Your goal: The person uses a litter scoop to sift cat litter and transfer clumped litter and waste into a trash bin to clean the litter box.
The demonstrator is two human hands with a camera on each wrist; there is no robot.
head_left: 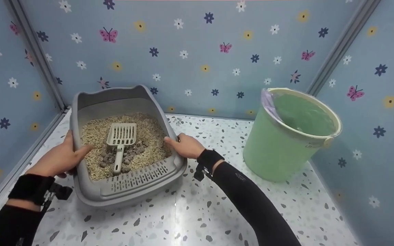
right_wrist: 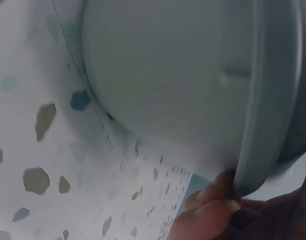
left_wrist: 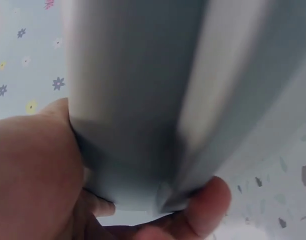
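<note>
A grey litter box [head_left: 91, 196] sits at the left, slightly turned, filled with tan litter [head_left: 152, 143]. On the litter lies a pale slotted scoop [head_left: 121, 136], its handle toward the front, with dark grey clumps [head_left: 108, 159] around it. My left hand [head_left: 58, 157] grips the box's left rim, thumb over the inside; in the left wrist view the fingers [left_wrist: 208, 205] curl under the rim's edge. My right hand [head_left: 186, 146] grips the right rim near the low front, thumb on top; the right wrist view shows its fingers [right_wrist: 213, 210] hooked under the lip.
A green bucket [head_left: 268, 147] with a cream rim and a lilac bag over one side stands at the right. Blue flowered walls [head_left: 197, 82] enclose the back and both sides. The floor [head_left: 190, 212] is white with grey speckles.
</note>
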